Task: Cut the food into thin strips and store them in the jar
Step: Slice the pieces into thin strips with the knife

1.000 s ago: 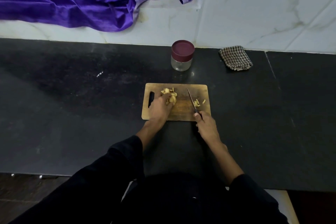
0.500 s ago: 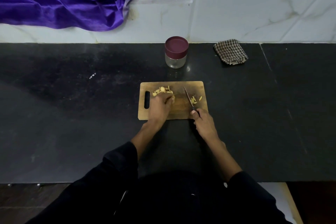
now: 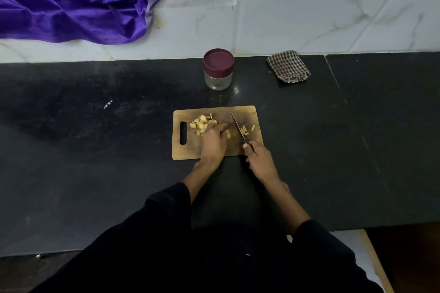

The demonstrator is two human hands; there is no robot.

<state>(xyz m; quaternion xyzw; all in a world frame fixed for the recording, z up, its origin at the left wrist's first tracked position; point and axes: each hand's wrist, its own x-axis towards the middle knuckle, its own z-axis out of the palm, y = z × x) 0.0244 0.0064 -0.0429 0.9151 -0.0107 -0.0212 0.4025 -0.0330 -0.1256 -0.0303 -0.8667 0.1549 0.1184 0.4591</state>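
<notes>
A wooden cutting board lies on the black counter. A heap of pale yellow food slices sits on its left half. My left hand rests on the board and pinches one slice at its fingertips. My right hand grips the black handle of a knife, whose blade points away over the board. A few thin cut strips lie right of the blade. A glass jar with a maroon lid on stands behind the board, apart from both hands.
A folded checked cloth lies at the back right of the counter. Purple satin fabric drapes over the white marble ledge at the back left. The counter's front edge runs just before my body.
The camera has shifted a little. My left hand has drawn a slice from the heap toward the knife. The right hand and knife stay in nearly the same place.
</notes>
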